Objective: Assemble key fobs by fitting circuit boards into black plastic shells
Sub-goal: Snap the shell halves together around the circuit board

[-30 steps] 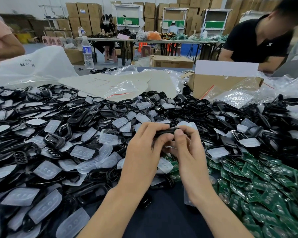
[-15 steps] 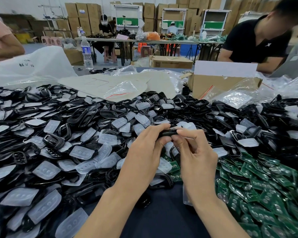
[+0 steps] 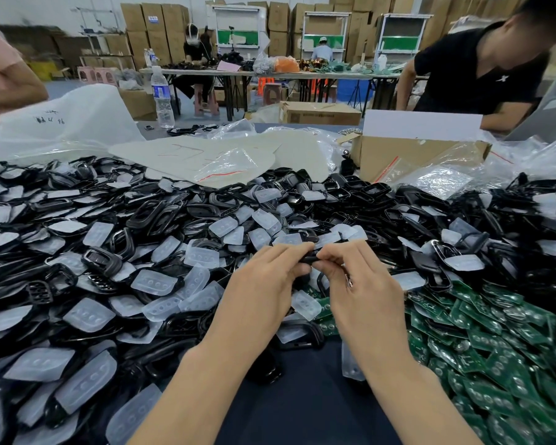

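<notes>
Both my left hand (image 3: 264,281) and right hand (image 3: 360,281) pinch one small black plastic shell (image 3: 309,260) by its ends; it seems light, stiff and slippery.

Shells (image 3: 161,216) are covering the desk (image 3: 302,396) from its left edge to the middle, with button pads (image 3: 154,281) lying among them. Circuit boards (image 3: 495,342) are piling up at the near right corner. The left hand (image 3: 264,290) and right hand (image 3: 363,290) are meeting over the middle, pinching one shell (image 3: 308,260) between them. Behind the heap, a box (image 3: 414,155) is sitting far right and a bottle (image 3: 162,97) far left.
</notes>
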Demonstrator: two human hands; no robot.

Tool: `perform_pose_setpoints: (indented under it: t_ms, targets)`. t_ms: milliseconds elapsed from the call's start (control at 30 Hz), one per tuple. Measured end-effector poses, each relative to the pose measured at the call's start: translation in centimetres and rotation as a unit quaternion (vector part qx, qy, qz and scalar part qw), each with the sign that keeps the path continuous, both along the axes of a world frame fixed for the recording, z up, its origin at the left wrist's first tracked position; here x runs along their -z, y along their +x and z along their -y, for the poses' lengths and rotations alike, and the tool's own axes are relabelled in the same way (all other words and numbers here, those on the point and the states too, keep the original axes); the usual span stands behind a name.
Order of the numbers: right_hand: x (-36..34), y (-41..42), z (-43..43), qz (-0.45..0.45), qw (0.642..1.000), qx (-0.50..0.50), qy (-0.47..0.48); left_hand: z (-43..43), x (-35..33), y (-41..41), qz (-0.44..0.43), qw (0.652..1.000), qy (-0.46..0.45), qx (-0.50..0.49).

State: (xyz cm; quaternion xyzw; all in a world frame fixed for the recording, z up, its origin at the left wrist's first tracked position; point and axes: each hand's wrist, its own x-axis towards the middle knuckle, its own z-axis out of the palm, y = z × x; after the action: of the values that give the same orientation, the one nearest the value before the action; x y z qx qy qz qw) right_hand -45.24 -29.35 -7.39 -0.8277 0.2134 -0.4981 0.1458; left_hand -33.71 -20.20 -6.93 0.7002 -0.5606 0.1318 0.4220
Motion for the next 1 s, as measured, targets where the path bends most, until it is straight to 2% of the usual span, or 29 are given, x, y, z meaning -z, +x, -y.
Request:
perform_pose_setpoints:
  t_ms: [300,767,1000]
  targets:
    - [0.12,0.0,-0.1,-0.007,1.0,-0.01,0.018,-0.26,-0.36,-0.02,-0.036,0.999,0.003,-0.029]
    - [0.29,0.09,-0.06,-0.015,0.999,-0.001,0.032,-0.31,-0.5,-0.5,0.028,0.997,0.045,-0.056]
    - [0.24,0.01,0.17,-0.002,0.999,0.001,0.041,-0.22,-0.28,-0.09,-0.02,0.996,0.082,-0.034]
